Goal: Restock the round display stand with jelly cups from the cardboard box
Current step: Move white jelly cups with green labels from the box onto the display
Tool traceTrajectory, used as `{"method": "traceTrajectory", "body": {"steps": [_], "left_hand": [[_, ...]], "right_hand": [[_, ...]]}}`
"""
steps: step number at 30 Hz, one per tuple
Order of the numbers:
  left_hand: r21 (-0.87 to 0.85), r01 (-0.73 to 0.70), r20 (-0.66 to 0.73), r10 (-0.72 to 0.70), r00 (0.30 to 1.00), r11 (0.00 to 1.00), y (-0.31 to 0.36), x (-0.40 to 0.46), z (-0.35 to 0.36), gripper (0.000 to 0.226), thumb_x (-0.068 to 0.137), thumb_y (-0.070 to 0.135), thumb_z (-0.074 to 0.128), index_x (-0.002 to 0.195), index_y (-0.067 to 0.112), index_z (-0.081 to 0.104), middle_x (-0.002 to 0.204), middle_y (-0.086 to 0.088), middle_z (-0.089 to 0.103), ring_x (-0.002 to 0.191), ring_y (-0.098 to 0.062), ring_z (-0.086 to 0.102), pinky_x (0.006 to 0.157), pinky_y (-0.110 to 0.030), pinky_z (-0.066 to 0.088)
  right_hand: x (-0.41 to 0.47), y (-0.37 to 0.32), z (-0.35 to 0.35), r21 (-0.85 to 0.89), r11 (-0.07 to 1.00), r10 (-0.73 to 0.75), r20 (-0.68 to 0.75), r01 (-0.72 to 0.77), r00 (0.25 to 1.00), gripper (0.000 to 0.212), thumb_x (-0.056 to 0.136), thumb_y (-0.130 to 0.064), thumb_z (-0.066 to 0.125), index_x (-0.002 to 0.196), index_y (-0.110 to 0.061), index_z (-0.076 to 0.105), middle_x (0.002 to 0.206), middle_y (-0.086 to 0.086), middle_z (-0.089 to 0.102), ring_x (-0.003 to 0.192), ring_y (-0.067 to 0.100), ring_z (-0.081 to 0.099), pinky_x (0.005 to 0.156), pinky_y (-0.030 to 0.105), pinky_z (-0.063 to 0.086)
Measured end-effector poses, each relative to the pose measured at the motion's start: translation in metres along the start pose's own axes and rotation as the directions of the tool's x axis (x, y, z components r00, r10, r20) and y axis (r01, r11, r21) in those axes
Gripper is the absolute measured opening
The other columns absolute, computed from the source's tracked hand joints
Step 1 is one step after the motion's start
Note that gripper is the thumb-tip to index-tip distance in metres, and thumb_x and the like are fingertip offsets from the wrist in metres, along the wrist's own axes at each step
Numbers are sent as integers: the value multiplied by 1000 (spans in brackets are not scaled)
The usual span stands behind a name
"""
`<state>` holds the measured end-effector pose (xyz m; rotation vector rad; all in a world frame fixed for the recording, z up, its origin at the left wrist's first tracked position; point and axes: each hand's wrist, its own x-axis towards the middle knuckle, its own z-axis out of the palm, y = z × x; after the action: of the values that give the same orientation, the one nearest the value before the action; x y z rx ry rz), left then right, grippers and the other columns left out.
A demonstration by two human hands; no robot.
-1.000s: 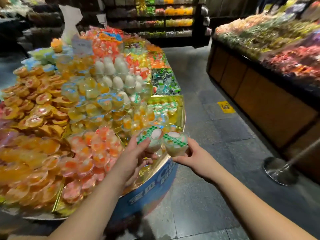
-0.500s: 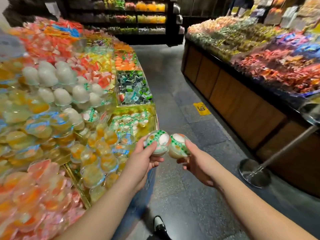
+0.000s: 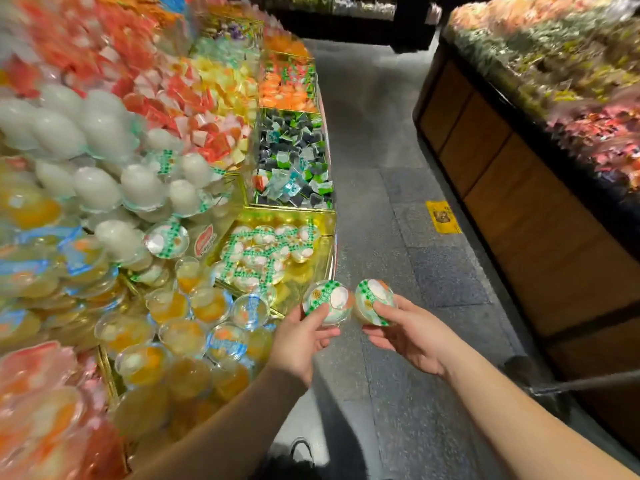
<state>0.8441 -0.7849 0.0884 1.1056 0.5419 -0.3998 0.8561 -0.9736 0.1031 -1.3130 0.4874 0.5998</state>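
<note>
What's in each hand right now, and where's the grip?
Left hand pinches one jelly cup, thumb on its lid. Right hand grips another cup likewise.

Held jelly cups: 2, both with green-and-white lids, 1 in the left hand [image 3: 300,341] and 1 in the right hand [image 3: 412,336]. The left cup [image 3: 325,301] and right cup [image 3: 374,299] sit just right of the gold compartment [image 3: 313,268]. Hands: 2. Same-lidded cups in that compartment: too many and too overlapped to count. Shoes below the hands: 1 [image 3: 298,459].
</note>
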Motion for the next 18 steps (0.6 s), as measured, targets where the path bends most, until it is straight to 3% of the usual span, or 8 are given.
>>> {"method": "traceTrajectory", "body": {"steps": [2, 3, 5, 6, 9, 11, 15, 18], "left_hand": [[-88, 26, -53, -31, 998, 996, -4, 19, -1, 21, 94, 8, 62, 114, 10, 58, 100, -12, 71, 76, -25, 69, 63, -28, 53], [-124, 18, -72, -27, 997, 992, -8, 30, -2, 23, 93, 6, 62, 116, 8, 59, 103, -13, 71, 84, -30, 69, 75, -37, 57], [-116, 20, -119, -34, 992, 993, -9, 47, -2, 33, 93, 6, 61, 126, 1, 55, 110, -16, 66, 100, -35, 63, 101, -54, 47], [-123, 37, -151, -56, 987, 992, -9, 55, -2, 35, 94, 6, 60, 126, -2, 53, 108, -16, 64, 99, -33, 61, 104, -54, 45], [-274, 71, -236, -138, 962, 959, -7, 81, 3, 18, 94, 1, 58, 111, 6, 58, 76, -6, 65, 67, -20, 60, 70, -33, 52], [-322, 39, -330, -151, 932, 946, -7, 106, 5, 25, 90, -2, 60, 114, 4, 62, 69, -7, 66, 62, -20, 56, 62, -30, 45], [-250, 3, -460, -122, 880, 968, -1, 140, 16, 39, 97, 8, 55, 134, -3, 49, 102, -10, 64, 89, -21, 63, 82, -33, 53], [-118, 150, -636, -191, 748, 982, -9, 167, 19, 43, 101, 23, 51, 143, 18, 47, 129, -12, 59, 115, -26, 58, 92, -29, 45]], "right_hand": [[23, -11, -2, -38, 997, 73, -11, -73, 997, 33, 95, -22, 62, 127, -23, 55, 100, 1, 73, 84, 15, 71, 68, 30, 58], [35, -16, -1, -60, 993, 102, -14, -103, 995, 30, 94, -23, 63, 124, -25, 56, 100, 0, 73, 86, 15, 71, 68, 30, 58], [62, -27, 1, -131, 982, 133, -18, -135, 991, 23, 93, -25, 64, 115, -29, 59, 95, -3, 74, 88, 14, 68, 68, 28, 52], [76, -31, 2, -177, 974, 141, -19, -142, 990, 19, 93, -27, 65, 111, -30, 60, 92, -5, 74, 89, 14, 66, 67, 27, 48], [122, -46, 8, -276, 948, 167, 4, -159, 986, 16, 92, -30, 68, 106, -31, 61, 93, -6, 71, 90, 13, 62, 65, 26, 40], [152, -58, 12, -321, 930, 198, 30, -178, 980, 15, 91, -29, 68, 104, -30, 60, 96, -5, 68, 91, 14, 62, 66, 26, 39], [213, -86, 22, -436, 870, 278, 45, -231, 960, 17, 91, -24, 69, 99, -19, 55, 83, 4, 63, 68, 15, 60, 52, 22, 39], [254, -99, 32, -510, 818, 348, 70, -267, 935, 9, 92, -14, 67, 95, -9, 60, 77, 7, 58, 61, 14, 53, 55, 25, 41]]}}
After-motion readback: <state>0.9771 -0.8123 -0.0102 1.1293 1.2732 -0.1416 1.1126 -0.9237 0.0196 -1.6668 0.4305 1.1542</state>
